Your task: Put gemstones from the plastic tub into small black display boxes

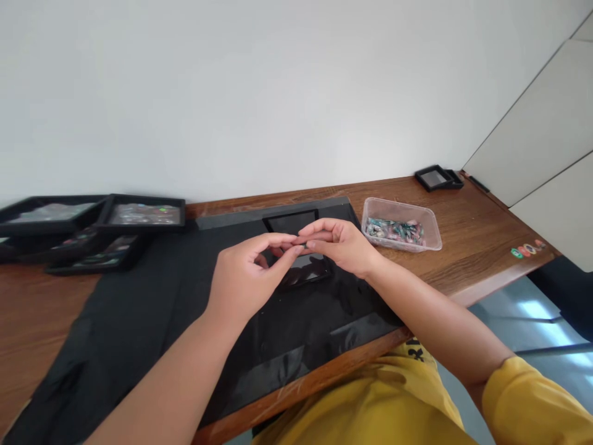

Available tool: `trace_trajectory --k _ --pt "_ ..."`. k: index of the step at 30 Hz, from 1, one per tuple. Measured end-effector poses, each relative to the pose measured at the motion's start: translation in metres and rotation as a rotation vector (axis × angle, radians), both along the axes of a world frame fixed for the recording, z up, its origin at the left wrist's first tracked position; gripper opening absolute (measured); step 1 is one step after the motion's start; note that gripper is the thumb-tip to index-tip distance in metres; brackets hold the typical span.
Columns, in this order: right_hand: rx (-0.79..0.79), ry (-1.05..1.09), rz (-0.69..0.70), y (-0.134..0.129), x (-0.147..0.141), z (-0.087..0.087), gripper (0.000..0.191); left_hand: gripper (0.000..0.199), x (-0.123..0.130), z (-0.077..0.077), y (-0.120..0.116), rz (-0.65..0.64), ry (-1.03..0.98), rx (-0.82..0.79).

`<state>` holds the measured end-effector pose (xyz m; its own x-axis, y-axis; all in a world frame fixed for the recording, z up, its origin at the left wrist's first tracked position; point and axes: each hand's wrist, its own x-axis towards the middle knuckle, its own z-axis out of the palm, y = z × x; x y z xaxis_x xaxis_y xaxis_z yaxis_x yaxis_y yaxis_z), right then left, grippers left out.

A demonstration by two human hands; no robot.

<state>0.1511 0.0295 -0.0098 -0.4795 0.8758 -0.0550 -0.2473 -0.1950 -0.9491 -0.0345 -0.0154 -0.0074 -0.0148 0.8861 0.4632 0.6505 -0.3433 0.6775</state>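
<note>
My left hand (252, 269) and my right hand (340, 244) meet fingertip to fingertip above the black mat. Both are closed in a pinch around something tiny and dark, mostly covered by the fingers, whose kind I cannot make out. Below them a black tray (291, 219) with a shiny dark bottom lies on the mat, partly hidden by my hands. To the right of my right hand stands a clear plastic container (433, 232) with many small green, pink and white pieces (393, 230) inside.
Stacked black trays (141, 227) with clear-wrapped contents stand at the left. The black mat (185, 334) covers much of the wooden table (467, 238). Two small black trays (434, 178) sit at the back right, and round stickers (525, 250) are on the right edge. A white wall (278, 93) rises behind.
</note>
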Motion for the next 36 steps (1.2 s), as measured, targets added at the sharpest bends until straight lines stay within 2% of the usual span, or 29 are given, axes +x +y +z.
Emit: trace_trajectory --k 6,11,14,20,24,27,30,34,36 --pt "0.031 0.015 0.01 0.0 0.001 0.002 0.016 0.035 0.003 0.002 -0.002 0.027 -0.13 -0.067" --pt "0.075 -0.021 0.009 -0.002 0.001 0.005 0.014 0.038 0.004 0.003 0.0 0.008 -0.253 -0.112" --pt "0.116 -0.067 -0.015 -0.003 -0.001 0.003 0.012 0.035 0.004 0.002 0.0 -0.021 -0.268 -0.076" --pt "0.145 -0.163 -0.023 -0.004 -0.003 -0.002 0.012 0.034 0.001 -0.003 0.0 -0.077 -0.156 -0.023" --pt "0.166 -0.19 -0.063 -0.004 -0.003 0.0 0.013 0.024 -0.012 -0.001 0.004 -0.118 0.058 -0.058" --pt "0.149 -0.229 -0.068 -0.004 -0.001 0.001 0.013 0.024 -0.023 0.002 0.006 -0.243 0.222 -0.075" --pt "0.173 -0.291 -0.116 -0.004 0.001 0.002 0.017 0.022 -0.028 0.002 0.005 -0.347 0.271 -0.095" --pt "0.287 -0.4 -0.202 -0.006 0.002 0.005 0.018 0.014 -0.026 -0.008 0.004 -0.521 0.324 -0.235" --pt "0.346 -0.465 -0.215 -0.007 0.002 0.006 0.016 0.014 -0.025 -0.013 0.004 -0.538 0.331 -0.256"
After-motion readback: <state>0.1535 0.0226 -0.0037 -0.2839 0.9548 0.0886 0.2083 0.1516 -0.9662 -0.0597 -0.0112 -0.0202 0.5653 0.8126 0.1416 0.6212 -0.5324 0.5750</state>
